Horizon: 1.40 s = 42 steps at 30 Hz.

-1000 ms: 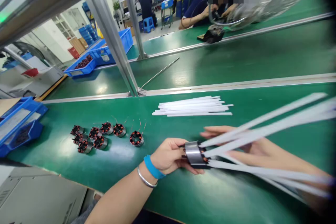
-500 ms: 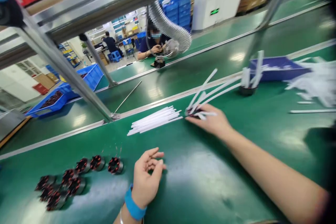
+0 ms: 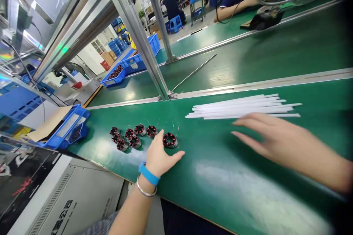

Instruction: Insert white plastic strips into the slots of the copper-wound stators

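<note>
My left hand [image 3: 160, 155], with a blue wristband and a silver bangle, lies on the green bench with fingers spread around a small motor stator [image 3: 169, 140] wound with copper wire, thumb to its right; it touches or nearly touches the part. More stators [image 3: 130, 136] sit in a cluster just to the left. My right hand [image 3: 271, 136] hovers open and empty, fingers stretched out, just in front of a bundle of long white strips [image 3: 242, 107] lying flat on the bench.
A slanted metal frame post [image 3: 138, 36] meets the bench rail behind the stators. Blue bins [image 3: 66, 128] stand at the left edge, and more blue bins [image 3: 129, 64] stand behind. A thin metal rod [image 3: 193, 72] lies on the far belt. Other people work across the line.
My right hand let go of the stator stuffed with white strips far to the right and came back empty. My left hand moved from lying loose to the nearest stator.
</note>
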Each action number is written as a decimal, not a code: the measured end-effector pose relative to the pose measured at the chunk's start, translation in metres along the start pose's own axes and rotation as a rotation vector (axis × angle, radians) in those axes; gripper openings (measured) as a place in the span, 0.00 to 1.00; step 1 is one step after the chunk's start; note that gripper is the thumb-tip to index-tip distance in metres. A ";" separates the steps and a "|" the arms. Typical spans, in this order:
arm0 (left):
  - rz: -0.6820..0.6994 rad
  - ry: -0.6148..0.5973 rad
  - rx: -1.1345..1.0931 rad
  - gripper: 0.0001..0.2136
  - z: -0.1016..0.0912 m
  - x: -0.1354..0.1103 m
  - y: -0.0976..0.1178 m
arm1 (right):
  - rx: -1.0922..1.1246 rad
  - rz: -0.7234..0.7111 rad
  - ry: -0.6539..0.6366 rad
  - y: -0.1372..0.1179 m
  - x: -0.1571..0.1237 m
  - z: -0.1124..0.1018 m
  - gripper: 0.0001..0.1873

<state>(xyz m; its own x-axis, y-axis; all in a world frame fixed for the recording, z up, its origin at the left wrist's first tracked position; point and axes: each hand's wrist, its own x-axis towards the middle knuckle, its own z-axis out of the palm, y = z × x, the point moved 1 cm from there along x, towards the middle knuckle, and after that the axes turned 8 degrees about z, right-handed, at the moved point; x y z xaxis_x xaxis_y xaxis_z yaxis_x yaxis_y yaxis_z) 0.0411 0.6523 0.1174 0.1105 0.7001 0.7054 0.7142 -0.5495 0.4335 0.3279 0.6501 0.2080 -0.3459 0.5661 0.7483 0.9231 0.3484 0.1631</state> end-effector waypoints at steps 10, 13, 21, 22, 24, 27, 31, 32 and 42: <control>-0.255 -0.454 -1.347 0.45 0.025 0.031 0.049 | -0.047 0.255 -0.494 -0.007 0.032 0.030 0.09; -0.277 -0.561 -1.673 0.46 0.033 0.036 0.073 | -0.006 0.169 -0.431 -0.001 0.017 0.012 0.07; -0.188 -0.514 -1.733 0.43 0.058 0.047 0.089 | 0.928 0.468 -0.576 -0.003 -0.026 -0.048 0.16; -0.174 -0.519 -1.712 0.42 0.061 0.046 0.089 | 0.957 0.438 -0.580 -0.008 -0.027 -0.050 0.17; -0.149 -0.518 -1.675 0.36 0.066 0.044 0.090 | 0.995 0.395 -0.550 -0.018 -0.027 -0.046 0.18; -0.070 -0.439 -1.550 0.27 0.070 0.040 0.093 | 1.038 0.455 -0.522 -0.026 -0.029 -0.031 0.17; 0.037 -0.319 -1.379 0.24 0.068 0.034 0.097 | 1.094 0.642 -0.490 -0.030 -0.034 -0.016 0.17; 0.043 -0.302 -1.358 0.24 0.067 0.033 0.096 | 1.129 0.669 -0.497 -0.031 -0.034 -0.015 0.17; -0.051 -0.552 -1.386 0.32 0.053 0.025 0.091 | 1.249 0.847 -0.497 -0.021 -0.034 -0.006 0.12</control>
<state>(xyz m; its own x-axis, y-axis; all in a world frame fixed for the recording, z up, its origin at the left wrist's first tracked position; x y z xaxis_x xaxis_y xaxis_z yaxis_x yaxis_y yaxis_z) 0.1453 0.6444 0.1448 0.5732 0.6373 0.5150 -0.4471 -0.2834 0.8484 0.3215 0.6190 0.1837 -0.0753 0.9968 0.0278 0.2427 0.0453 -0.9690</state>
